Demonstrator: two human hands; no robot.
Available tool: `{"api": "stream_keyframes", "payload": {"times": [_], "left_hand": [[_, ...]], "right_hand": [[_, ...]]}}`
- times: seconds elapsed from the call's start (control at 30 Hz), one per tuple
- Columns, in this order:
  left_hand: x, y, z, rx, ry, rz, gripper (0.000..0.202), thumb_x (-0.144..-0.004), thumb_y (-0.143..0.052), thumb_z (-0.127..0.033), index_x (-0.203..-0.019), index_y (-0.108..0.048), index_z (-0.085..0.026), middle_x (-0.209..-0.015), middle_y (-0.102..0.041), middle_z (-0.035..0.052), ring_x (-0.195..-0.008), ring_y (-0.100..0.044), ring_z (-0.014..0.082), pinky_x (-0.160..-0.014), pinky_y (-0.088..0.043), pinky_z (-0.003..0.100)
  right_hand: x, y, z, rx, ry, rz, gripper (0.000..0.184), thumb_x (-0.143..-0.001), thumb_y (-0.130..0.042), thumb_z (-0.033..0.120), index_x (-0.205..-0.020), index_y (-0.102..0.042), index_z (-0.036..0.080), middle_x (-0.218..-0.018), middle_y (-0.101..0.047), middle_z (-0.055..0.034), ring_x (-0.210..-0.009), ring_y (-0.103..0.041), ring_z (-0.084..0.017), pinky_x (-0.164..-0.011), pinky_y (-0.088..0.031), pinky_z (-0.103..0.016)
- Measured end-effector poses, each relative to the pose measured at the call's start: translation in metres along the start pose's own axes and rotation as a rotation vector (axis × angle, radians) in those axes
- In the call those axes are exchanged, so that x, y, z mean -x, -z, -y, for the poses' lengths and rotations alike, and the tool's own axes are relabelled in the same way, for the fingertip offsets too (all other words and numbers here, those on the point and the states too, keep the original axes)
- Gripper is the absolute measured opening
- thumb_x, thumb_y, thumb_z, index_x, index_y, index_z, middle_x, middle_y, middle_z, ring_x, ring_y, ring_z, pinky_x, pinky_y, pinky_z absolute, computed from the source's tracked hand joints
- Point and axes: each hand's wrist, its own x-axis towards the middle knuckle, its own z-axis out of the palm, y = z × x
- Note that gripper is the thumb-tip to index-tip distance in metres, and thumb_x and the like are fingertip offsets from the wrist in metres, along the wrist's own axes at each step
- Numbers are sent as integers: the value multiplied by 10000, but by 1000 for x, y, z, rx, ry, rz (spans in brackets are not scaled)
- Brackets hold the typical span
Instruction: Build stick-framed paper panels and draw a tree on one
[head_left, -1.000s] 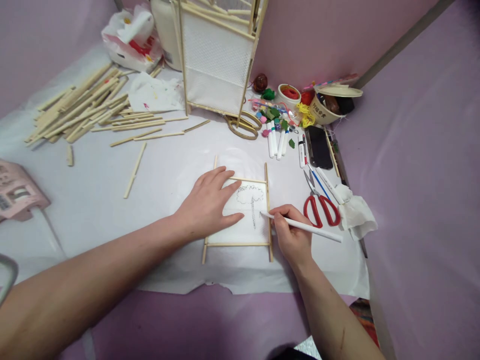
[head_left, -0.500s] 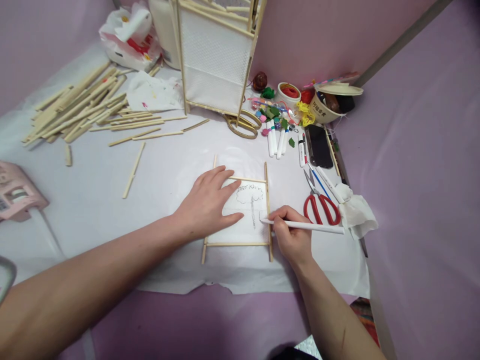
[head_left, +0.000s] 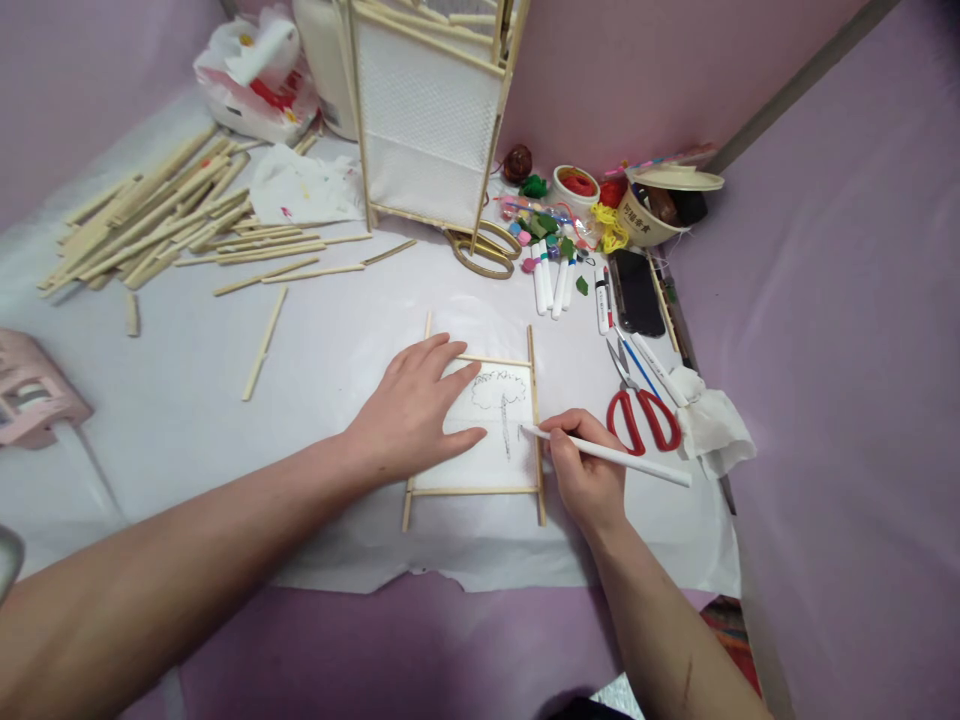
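Observation:
A small white panel in a wooden stick frame [head_left: 534, 420] lies flat on the white sheet, with a pencil-grey tree [head_left: 501, 400] drawn on it. My left hand [head_left: 417, 410] rests flat on the panel's left half, fingers spread, pressing it down. My right hand [head_left: 584, 470] is closed round a white pen [head_left: 630, 460]; the pen's tip touches the panel beside the tree's trunk, near the right frame stick.
Red-handled scissors [head_left: 643, 420] and a crumpled tissue [head_left: 712, 425] lie right of my right hand. Markers [head_left: 551, 285], a black phone [head_left: 637, 292], cups and gold scissors [head_left: 486, 250] sit behind. A folding screen model [head_left: 427, 120] stands at the back; several wooden sticks [head_left: 150, 225] lie left.
The pen's rear end swung slightly, first level and then down again, while its tip stayed by the trunk. My left hand has kept still. The view shifted a little.

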Motion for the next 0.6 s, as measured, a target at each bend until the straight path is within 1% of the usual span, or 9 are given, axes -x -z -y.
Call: {"api": "stream_keyframes", "payload": {"times": [0.27,0.6], "left_hand": [[0,0,0,-19,-1,10,673,-831,-672,-507,-1376,-561,-129,-1515,-436,209,-1460,-301,408,-1164,-304,591],[-1,0,0,1,-2,-1,654,-821,-677,-504,-1367,-565,-161,-1508,-441,198,-1458,-303,412,-1163,-304,600]], "right_hand": [[0,1,-3,34,13,14,123,-845,-561,202,-793,-672,214,-679,-620,7,-637,-580,-160,-583,-438,-290],[1,0,-4,44,18,22,126,-848,-565,207,-800,-680,221,-686,-631,5,-642,-590,-165,-593,-454,-296]]}}
